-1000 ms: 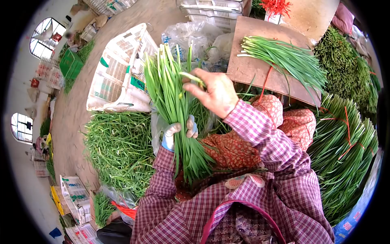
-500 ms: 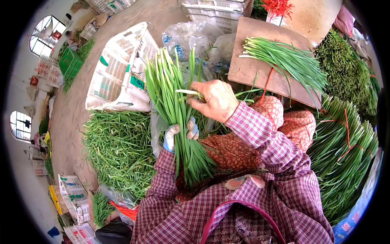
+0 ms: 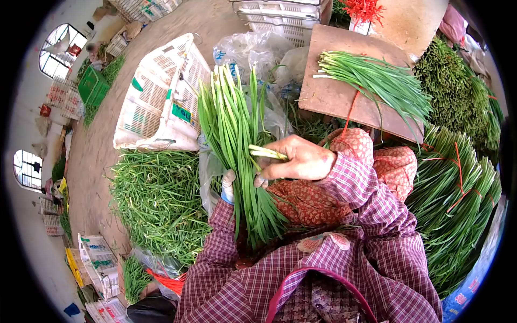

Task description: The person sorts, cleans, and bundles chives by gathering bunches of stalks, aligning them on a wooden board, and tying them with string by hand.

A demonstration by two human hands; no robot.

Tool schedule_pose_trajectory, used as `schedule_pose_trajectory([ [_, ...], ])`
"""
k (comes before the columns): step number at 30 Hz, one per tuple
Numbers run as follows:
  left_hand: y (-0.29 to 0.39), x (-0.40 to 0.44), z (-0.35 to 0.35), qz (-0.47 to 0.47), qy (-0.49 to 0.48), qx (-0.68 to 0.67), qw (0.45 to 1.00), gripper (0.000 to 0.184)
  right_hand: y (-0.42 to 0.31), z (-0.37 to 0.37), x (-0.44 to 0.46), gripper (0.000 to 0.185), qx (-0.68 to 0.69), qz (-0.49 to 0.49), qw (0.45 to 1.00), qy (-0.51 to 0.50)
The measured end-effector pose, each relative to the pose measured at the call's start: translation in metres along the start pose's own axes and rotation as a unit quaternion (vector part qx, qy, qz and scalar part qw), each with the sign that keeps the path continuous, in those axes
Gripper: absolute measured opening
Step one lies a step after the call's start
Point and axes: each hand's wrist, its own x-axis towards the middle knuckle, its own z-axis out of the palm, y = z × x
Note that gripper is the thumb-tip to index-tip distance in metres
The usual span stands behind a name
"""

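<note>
My left hand [image 3: 228,185], in a pale glove, is wrapped round a bunch of garlic chives [image 3: 229,129]. The pale stem ends point away from me, and the green leaves hang down over my lap. Just right of the bunch, my right hand [image 3: 304,159] pinches a few loose chive stalks [image 3: 264,152] with whitish ends. Its thumb is close to the left fingers. Another chive bundle [image 3: 377,86] lies on a brown board [image 3: 326,105] at the upper right, a red tie [image 3: 353,107] trailing from the board's near edge.
To the left are a white plastic crate [image 3: 153,102] and a heap of loose greens [image 3: 156,199]. Clear plastic bags [image 3: 253,48] lie ahead. Tied chive bundles [image 3: 452,215] are stacked on the right, beside more greens [image 3: 452,86]. Red ties [image 3: 362,9] sit behind the board.
My right hand has come down and to the right, toward the left hand, and more pale stalk ends show in its pinch. The left hand keeps its hold on the bunch.
</note>
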Motion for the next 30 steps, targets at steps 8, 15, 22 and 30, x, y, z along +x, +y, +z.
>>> schedule_pose_trajectory([
  [8, -0.016, -0.008, -0.035, -0.068, 0.051, -0.058, 0.995, 0.080, -0.001, 0.013, -0.013, 0.018, -0.164, -0.014, 0.985, -0.042],
  [15, -0.017, -0.001, -0.004, 0.010, -0.060, -0.223, 0.973, 0.055, -0.035, 0.023, -0.036, 0.015, -0.039, -0.166, 0.958, -0.230],
  [22, -0.001, 0.001, -0.018, -0.012, -0.119, -0.172, 0.978, 0.035, -0.091, -0.043, -0.080, 0.015, 0.220, -0.305, 0.902, -0.211],
  [30, 0.010, -0.002, -0.015, -0.005, -0.062, -0.179, 0.982, 0.035, -0.014, -0.069, -0.047, 0.030, -0.160, -0.073, 0.965, 0.196],
])
